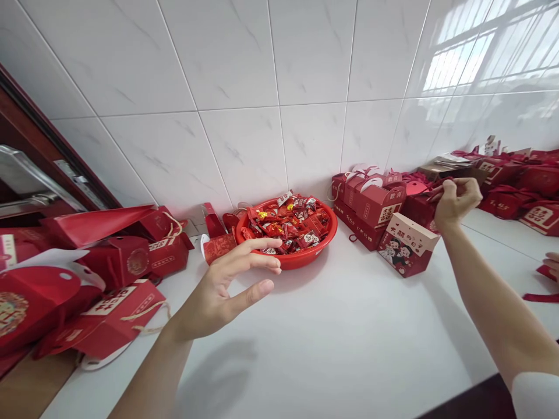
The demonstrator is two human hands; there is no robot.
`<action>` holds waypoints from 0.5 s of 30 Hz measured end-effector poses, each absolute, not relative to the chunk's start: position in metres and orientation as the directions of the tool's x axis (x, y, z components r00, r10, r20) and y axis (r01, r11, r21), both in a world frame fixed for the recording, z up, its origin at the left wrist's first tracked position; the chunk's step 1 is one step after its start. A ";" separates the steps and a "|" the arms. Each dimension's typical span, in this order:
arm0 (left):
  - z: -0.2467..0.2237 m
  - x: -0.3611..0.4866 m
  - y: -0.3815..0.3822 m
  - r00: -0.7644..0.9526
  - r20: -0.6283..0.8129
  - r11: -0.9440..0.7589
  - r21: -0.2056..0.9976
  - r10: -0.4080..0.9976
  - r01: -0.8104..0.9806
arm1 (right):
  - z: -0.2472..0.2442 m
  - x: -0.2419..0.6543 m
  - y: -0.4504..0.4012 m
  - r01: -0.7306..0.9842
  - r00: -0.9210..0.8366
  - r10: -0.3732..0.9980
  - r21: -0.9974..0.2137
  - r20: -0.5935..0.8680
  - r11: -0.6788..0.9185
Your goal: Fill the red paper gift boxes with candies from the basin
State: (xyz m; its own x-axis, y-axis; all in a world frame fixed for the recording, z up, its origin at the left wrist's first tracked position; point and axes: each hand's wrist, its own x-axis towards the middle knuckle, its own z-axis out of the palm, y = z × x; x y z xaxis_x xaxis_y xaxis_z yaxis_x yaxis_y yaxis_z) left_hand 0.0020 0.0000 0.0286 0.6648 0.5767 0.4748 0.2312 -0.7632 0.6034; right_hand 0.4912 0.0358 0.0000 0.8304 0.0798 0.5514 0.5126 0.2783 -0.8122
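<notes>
My left hand (236, 285) hovers over the white table, palm inward and fingers spread, with nothing in it. Just behind its fingertips stands a red plastic basin (301, 261) heaped with red-wrapped candies (288, 224). Over on the right, the fingers of my right hand (458, 201) are pinched at the top of a dark red candy box (421, 210), on what looks like its ribbon; the fingers partly hide the grip. A box with a cartoon couple (404, 247) stands upright in front of it.
Red candy boxes (117, 320) with rope handles crowd the left side. More boxes (369, 201) are stacked beside the basin, and others (510, 201) lie far right. Another person's hand (554, 265) shows at the right edge near a red ribbon (541, 297). A tiled wall (240, 139) closes the back.
</notes>
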 end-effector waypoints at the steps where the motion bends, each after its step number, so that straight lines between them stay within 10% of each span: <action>1: 0.029 0.002 0.000 0.667 0.475 -0.766 0.599 0.574 0.233 | 0.000 0.490 0.033 0.524 0.822 0.091 -0.810 0.562 0.263; 15: 0.027 0.000 0.003 0.705 0.441 -0.777 0.578 0.555 0.250 | -0.020 0.492 -0.012 0.670 0.736 0.386 -0.681 0.557 -0.296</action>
